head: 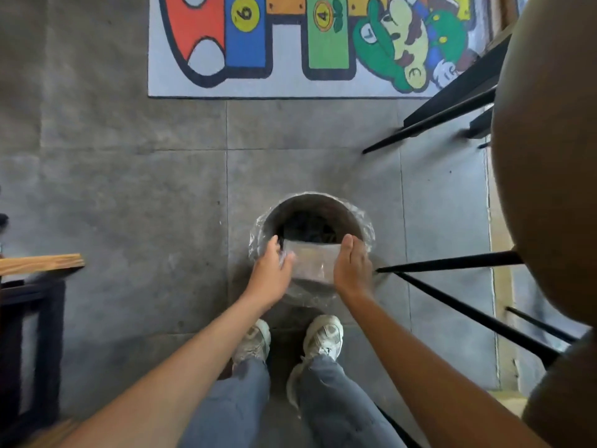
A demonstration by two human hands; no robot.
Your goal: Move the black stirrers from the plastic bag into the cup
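A person is standing over one round bin on the grey floor, both arms reaching down. The bin is lined with one clear liner folded over its rim, and dark contents are showing inside, too blurred to name. Two hands are holding one clear plastic bag between them above the near rim of the bin. The left hand is gripping the bag's left edge, its grip closing on the plastic with the thumb on top. The right hand is pressing against the bag's right edge with fingers straight and together; whether its thumb is pinching the bag cannot be told. The bag is looking flat and see-through, and no stirrers can be made out in it; no cup is showing either. Two pale shoes are standing just behind the bin, under two grey trouser legs. One colourful rug is lying farther off on the floor. Black metal legs are slanting in at the right, and one wooden edge is showing at the left.
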